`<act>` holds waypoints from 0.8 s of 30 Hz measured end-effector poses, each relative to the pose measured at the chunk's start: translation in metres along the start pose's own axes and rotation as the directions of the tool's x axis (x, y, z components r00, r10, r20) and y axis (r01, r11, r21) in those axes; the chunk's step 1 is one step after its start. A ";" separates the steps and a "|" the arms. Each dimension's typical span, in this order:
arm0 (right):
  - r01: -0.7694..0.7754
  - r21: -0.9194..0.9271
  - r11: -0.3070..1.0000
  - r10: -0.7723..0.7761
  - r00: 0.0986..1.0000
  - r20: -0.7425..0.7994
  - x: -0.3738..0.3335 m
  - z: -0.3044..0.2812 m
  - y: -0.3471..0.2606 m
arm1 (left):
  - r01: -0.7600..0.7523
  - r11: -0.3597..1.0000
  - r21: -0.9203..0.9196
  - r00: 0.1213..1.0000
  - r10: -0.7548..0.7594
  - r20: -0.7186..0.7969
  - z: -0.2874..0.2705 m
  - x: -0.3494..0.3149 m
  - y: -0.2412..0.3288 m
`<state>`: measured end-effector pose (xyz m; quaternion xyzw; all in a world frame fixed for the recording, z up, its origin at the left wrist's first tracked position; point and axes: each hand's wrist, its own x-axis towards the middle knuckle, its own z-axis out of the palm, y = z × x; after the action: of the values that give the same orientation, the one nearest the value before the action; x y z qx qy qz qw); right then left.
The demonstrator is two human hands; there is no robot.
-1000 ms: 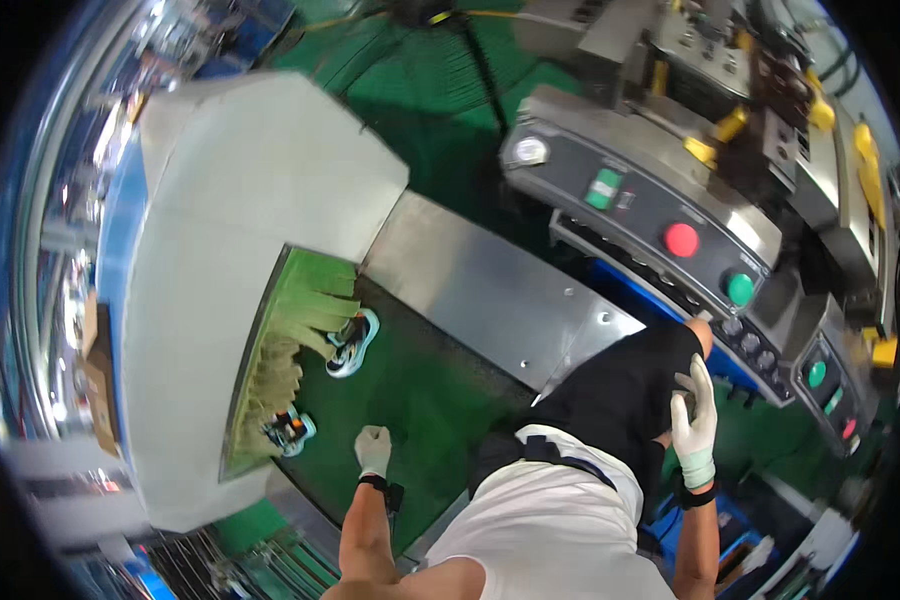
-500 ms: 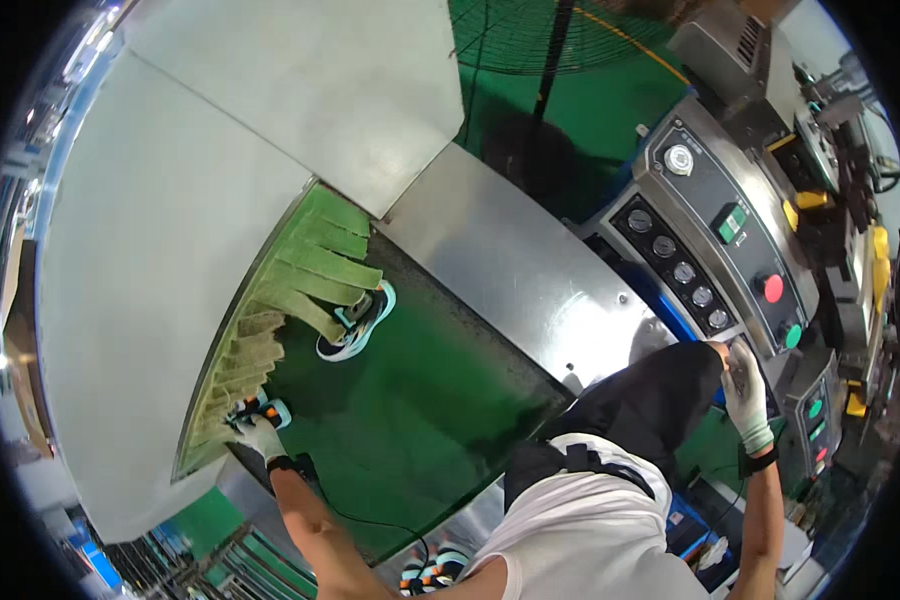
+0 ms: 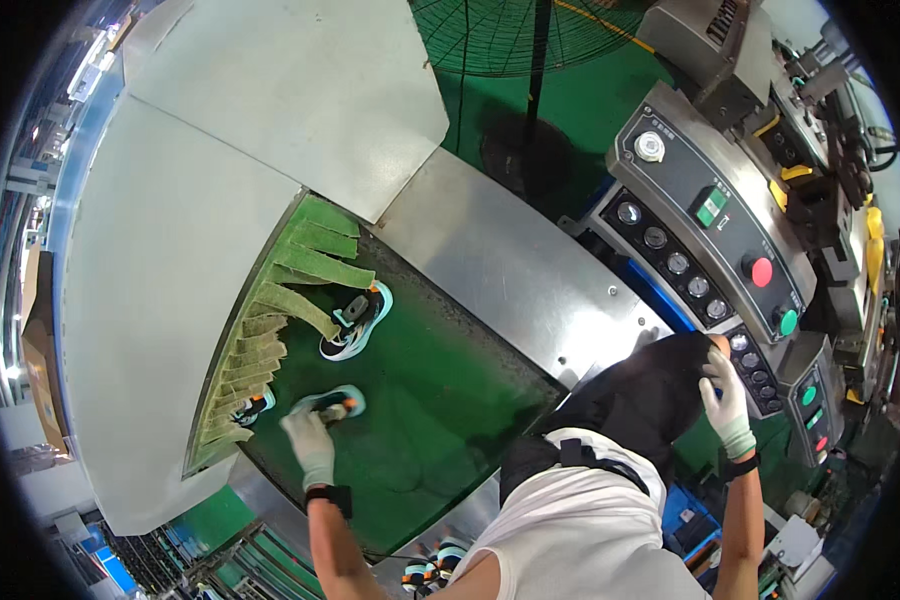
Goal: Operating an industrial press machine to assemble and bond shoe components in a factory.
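My left hand (image 3: 308, 442), in a white glove, is closed on the near end of a shoe (image 3: 346, 402) with a light blue sole and orange patches, over the green belt (image 3: 420, 400). Motion blurs the fingers and the shoe slightly. Beyond it, a second shoe (image 3: 360, 325) lies on the belt, its far side touching the hanging green strips (image 3: 310, 265). To the left, a third shoe (image 3: 258, 404) is half hidden behind the strips. My right hand (image 3: 727, 405), also gloved, hovers by my bent knee with its fingers apart and nothing in it.
A large white machine cover (image 3: 160, 280) fills the left. A steel ledge (image 3: 490, 240) borders the belt. At right stands a control panel (image 3: 715, 215) with knobs, gauges and coloured buttons. More shoes (image 3: 435, 565) sit by my body. A wire-guarded fan (image 3: 510, 40) stands at the far side.
My left hand has drawn a shoe out from the strips, moving right across the belt. The third shoe now shows behind the strips. My right hand's fingers have spread beside the knee.
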<state>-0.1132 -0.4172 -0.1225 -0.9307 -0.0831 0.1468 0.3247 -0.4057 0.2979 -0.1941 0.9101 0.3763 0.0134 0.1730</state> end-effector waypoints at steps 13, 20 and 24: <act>0.341 0.111 0.934 -0.348 0.936 0.049 -0.009 0.009 -0.119 | -0.556 0.788 -0.265 0.768 0.609 0.199 0.077 -0.021 0.283; 0.284 0.285 0.916 -0.294 0.956 -0.008 0.000 0.023 -0.153 | -0.624 0.464 -0.629 0.495 0.857 0.141 0.021 -0.044 0.477; 0.206 0.374 0.904 -0.111 0.959 -0.261 -0.043 -0.052 -0.130 | -0.476 0.414 -0.776 0.387 0.891 0.238 -0.006 -0.084 0.590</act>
<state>-0.1441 -0.3570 0.0070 -0.8462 -0.0887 0.0230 0.5250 -0.0653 -0.1456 0.0123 0.8197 -0.1740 -0.0987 0.5367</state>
